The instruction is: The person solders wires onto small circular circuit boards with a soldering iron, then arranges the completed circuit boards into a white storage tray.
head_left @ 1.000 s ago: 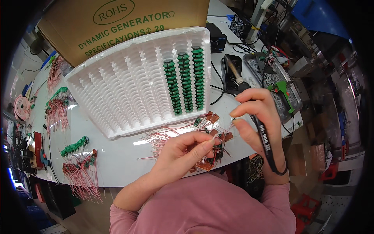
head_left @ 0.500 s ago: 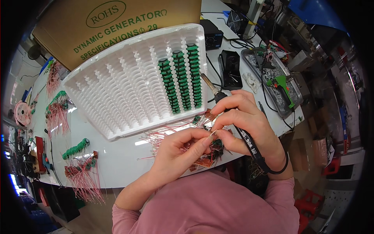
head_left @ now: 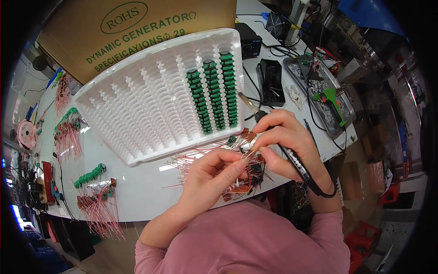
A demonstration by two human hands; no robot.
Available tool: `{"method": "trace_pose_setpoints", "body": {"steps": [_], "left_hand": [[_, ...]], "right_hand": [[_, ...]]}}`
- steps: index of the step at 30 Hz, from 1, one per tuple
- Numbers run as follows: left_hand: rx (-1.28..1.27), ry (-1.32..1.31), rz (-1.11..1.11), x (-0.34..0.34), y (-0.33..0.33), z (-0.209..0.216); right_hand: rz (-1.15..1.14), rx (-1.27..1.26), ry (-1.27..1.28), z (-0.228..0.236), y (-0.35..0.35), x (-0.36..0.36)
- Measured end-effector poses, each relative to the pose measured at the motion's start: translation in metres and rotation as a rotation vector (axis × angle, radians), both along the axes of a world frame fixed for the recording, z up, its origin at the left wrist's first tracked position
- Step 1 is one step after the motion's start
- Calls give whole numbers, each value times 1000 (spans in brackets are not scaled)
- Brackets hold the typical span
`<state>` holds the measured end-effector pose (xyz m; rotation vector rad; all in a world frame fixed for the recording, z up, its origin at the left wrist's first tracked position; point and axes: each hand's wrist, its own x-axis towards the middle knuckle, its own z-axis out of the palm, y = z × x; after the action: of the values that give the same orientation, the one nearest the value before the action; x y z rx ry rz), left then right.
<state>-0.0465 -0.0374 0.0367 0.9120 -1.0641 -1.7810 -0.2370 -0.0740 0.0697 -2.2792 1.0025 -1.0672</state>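
My left hand is closed in a pinch, thumb against forefinger, on the end of a thin wire. In my right hand lies a soldering iron, its black handle held and its metal tip pointing up and left, away from the wire. The right thumb and forefinger are bent close to the left fingertips; whether they also grip the wire is too small to tell. Beneath both hands lies a tangle of red and white wires with small green parts and brown boards, partly covered by my fingers.
Beyond my hands a white foam tray leans on a cardboard box, with green round parts in three rows. A black iron holder and metal tray stand right. More wired bundles lie left.
My right hand with the soldering iron has shifted slightly right and down, and the iron's tip sits a little lower. The left hand keeps its pinch nearly in place.
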Motion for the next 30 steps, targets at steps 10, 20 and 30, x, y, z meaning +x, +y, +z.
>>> {"method": "trace_pose_setpoints", "body": {"steps": [10,20,30], "left_hand": [[204,102,-65,8,-1,7],[194,59,-110,9,-3,15],[227,79,-115,12,-4,5]], "right_hand": [[2,-241,134,7,5,-6],[65,-302,317,17,-2,-10],[-14,-375,251,12,-8,-15]]}}
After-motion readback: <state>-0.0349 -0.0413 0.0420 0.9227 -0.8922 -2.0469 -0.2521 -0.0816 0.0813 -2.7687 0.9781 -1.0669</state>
